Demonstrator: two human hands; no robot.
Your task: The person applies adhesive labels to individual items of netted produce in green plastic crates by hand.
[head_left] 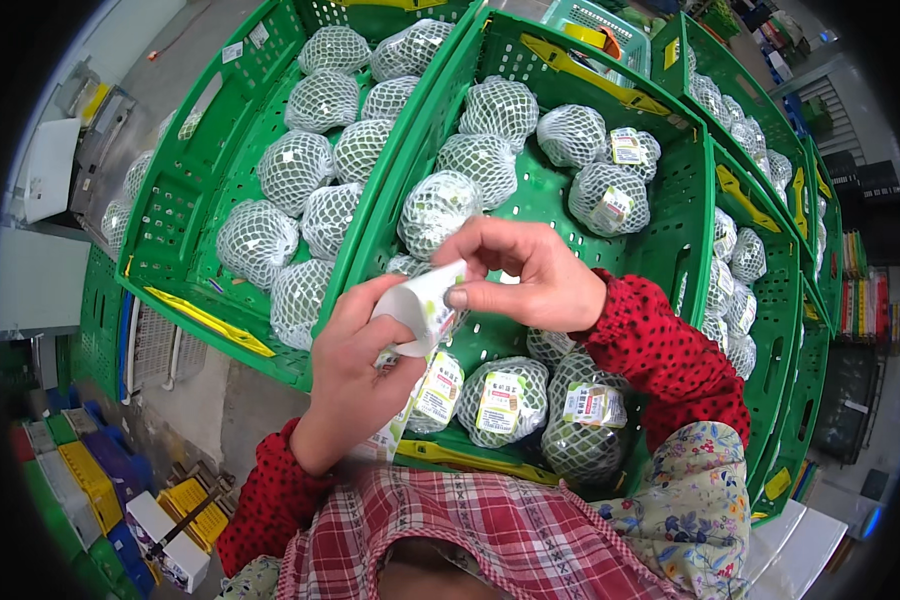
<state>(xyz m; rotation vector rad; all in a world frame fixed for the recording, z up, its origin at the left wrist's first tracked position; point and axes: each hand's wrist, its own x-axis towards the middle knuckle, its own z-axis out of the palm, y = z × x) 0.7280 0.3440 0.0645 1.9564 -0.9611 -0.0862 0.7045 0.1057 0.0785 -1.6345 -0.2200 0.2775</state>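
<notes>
My left hand (358,375) holds a curling strip of printed labels (425,308), white with green and red print, whose lower end hangs down toward my apron. With bent fingers, my right hand (535,280) pinches the upper edge of that strip between thumb and forefinger. Both hands are over a green crate (538,240) of round produce in white foam nets and clear wrap. Several pieces carry labels, such as a netted piece (503,405) at the near side and another netted piece (610,200) farther right. A netted piece (440,212) beyond my hands shows no clear label.
Left of it stands another green crate (210,190) with several netted pieces (297,172). More filled green crates (760,215) line the right side. A pale green basket (625,40) sits beyond the far edge. Stacked coloured crates (90,480) are at the lower left.
</notes>
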